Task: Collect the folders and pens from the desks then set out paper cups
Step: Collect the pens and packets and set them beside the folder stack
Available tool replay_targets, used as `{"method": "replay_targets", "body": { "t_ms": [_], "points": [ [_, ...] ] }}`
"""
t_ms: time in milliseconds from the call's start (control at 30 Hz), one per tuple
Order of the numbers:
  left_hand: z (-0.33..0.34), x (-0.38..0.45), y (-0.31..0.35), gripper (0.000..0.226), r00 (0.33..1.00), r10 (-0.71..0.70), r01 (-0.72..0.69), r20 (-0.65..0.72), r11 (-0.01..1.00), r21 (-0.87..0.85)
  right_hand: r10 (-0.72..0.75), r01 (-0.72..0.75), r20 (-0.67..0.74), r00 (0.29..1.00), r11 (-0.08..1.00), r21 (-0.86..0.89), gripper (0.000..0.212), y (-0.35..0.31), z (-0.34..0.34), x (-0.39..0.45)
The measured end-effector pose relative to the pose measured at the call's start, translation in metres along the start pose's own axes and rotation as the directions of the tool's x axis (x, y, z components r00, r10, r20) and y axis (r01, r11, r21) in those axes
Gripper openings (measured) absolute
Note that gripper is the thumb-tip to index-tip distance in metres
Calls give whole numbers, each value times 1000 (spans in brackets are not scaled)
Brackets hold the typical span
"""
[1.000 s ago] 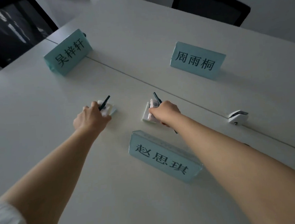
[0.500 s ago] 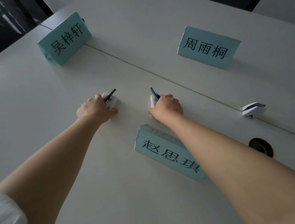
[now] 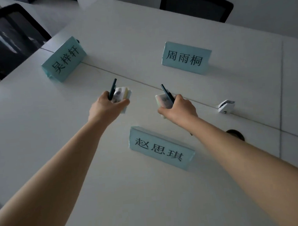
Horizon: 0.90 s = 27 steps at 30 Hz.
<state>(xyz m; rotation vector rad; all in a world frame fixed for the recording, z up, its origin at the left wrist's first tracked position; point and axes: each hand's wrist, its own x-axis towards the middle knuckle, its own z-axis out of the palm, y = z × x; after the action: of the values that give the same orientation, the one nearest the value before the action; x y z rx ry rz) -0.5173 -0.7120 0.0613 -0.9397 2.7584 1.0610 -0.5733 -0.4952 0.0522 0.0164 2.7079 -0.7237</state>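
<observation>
My left hand [image 3: 106,107] is closed around a dark pen [image 3: 112,88] and a small pale folder-like pad [image 3: 122,95], both held just above the white desk [image 3: 39,132]. My right hand [image 3: 178,108] grips a second dark pen [image 3: 167,93] together with another small pale pad [image 3: 161,100]. Each pen sticks up and away from its fist. The two hands are side by side near the desk's middle seam, a hand's width apart. No paper cups are in view.
Three light-blue name cards stand on the desk: far left [image 3: 63,59], far right [image 3: 185,58], and near me [image 3: 160,148]. A white clip [image 3: 226,106] sits on the seam, with a cable hole [image 3: 235,134] nearby. Black chairs stand at the left [image 3: 5,40] and the far side [image 3: 196,4].
Both hands have closed fully on the pads and pens and raised them slightly off the desk. The pens now point more upright.
</observation>
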Motion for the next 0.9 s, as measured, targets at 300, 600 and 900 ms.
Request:
{"method": "replay_targets", "body": {
  "t_ms": [300, 600, 900],
  "points": [
    [29, -155, 52, 36, 992, -25, 49, 127, 981, -190, 132, -187, 161, 978, 898, 399, 46, 92, -66, -141],
    [112, -395, 45, 39, 949, -88, 164, 301, 957, -239, 249, -418, 345, 905, 667, 617, 23, 229, -83, -324],
    [150, -587, 48, 38, 910, -24, 141, 414, 957, -253, 340, -391, 192, 920, 779, 491, 39, 339, -106, -506]
  ]
}}
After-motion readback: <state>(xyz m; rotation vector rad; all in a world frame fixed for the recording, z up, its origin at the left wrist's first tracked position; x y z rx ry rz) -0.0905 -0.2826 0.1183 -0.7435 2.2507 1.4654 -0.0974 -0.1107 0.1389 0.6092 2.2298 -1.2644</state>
